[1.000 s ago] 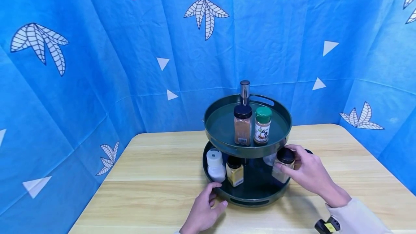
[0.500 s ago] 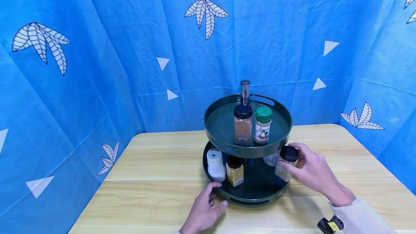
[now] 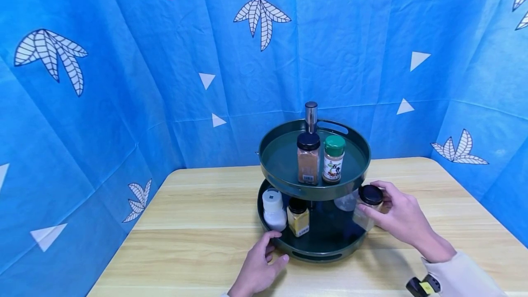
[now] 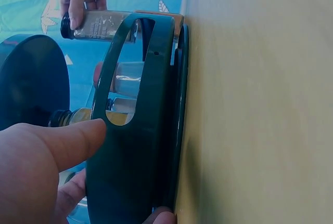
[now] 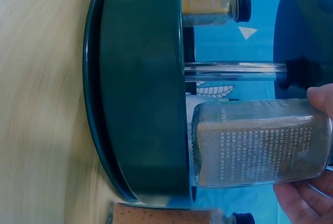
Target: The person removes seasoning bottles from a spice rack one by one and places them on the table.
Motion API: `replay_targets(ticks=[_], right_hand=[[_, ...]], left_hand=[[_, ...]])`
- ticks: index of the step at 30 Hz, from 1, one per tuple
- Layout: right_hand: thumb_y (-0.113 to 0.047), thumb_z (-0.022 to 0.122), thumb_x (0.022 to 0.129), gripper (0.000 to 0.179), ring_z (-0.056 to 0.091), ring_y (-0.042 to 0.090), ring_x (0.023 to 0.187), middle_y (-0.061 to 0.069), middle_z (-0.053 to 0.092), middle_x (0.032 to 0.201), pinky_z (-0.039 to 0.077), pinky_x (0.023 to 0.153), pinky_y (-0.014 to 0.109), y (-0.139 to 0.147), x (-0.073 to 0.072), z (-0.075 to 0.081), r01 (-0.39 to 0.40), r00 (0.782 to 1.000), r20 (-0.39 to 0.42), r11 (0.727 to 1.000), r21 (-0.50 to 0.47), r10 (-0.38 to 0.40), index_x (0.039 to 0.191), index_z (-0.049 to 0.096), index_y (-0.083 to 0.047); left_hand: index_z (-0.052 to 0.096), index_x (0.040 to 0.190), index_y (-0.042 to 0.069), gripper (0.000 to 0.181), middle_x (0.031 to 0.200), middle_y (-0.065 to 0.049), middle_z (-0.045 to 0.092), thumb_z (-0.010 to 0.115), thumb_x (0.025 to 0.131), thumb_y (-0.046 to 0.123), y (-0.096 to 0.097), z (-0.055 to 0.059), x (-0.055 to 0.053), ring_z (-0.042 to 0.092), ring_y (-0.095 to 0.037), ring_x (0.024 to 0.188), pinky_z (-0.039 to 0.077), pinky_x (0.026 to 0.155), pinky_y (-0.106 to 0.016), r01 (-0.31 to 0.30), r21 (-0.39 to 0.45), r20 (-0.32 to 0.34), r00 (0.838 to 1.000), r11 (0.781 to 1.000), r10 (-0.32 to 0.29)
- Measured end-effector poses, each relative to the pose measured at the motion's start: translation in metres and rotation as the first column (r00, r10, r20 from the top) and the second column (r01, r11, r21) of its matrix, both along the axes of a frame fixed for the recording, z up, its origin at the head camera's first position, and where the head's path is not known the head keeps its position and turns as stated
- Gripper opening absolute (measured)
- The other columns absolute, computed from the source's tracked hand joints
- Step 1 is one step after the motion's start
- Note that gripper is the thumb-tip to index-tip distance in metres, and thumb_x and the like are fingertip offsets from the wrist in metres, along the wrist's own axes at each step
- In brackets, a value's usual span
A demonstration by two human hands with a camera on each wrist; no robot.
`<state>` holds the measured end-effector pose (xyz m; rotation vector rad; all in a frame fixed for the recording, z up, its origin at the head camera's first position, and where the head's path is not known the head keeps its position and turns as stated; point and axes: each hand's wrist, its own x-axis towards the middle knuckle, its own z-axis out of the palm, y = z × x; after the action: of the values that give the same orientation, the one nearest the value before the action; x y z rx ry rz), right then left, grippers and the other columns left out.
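In the head view my right hand (image 3: 404,217) grips a square glass spice jar (image 3: 366,218) with a black cap, by its upper part. The jar is at the right rim of the two-tier dark green rack's lower tray (image 3: 326,237). The right wrist view shows pale brown powder and printed white text on this jar (image 5: 260,148). My left hand (image 3: 257,265) touches the lower tray's front-left rim with relaxed fingers. Its thumb (image 4: 78,141) lies near the handle slot. Nearby in the tray stand a white shaker (image 3: 274,217) and a yellow spice jar (image 3: 299,222).
The upper tray (image 3: 280,155) overhangs the lower one, bearing a brown spice jar (image 3: 308,162) and a green-capped shaker (image 3: 333,162). A clear container (image 3: 345,203) is partly hidden beneath it. Beside the rack lies or stands a reddish-brown jar (image 5: 161,214), mostly hidden in the head view.
My right hand has carried the glass jar a little to the right, from over the lower tray toward its outer edge. The left hand and the rack have not moved.
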<state>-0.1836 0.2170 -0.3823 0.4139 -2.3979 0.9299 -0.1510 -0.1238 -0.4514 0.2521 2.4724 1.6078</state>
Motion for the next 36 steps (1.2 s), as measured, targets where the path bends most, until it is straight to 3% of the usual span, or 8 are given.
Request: replay_targets(ticks=[19,36], right_hand=[[-0.021,0.087,0.071,0.058,0.068,0.02,0.067,0.018,0.07,0.092,0.053,0.052,0.024,0.008,0.001,0.0,0.03,1.0,0.0,1.0,-0.007,-0.03,0.117,0.057,-0.001],[-0.023,0.086,0.073,0.056,0.059,0.004,0.063,0.012,0.069,0.09,0.045,0.046,0.024,0.012,0.002,-0.002,0.054,0.999,-0.002,0.999,0.0,-0.054,0.116,0.057,-0.001]], left_hand=[[0.051,0.132,0.015,0.049,0.141,-0.022,0.044,0.071,0.088,0.022,0.0,0.001,0.001,0.049,-0.041,0.122,0.046,0.096,-0.051,-0.012,-0.017,0.013,1.0,1.0,0.012],[0.051,0.132,0.015,0.05,0.141,-0.022,0.044,0.072,0.088,0.023,0.001,0.0,0.0,0.049,-0.041,0.122,0.046,0.096,-0.051,-0.013,-0.014,0.014,1.0,1.0,0.013]])
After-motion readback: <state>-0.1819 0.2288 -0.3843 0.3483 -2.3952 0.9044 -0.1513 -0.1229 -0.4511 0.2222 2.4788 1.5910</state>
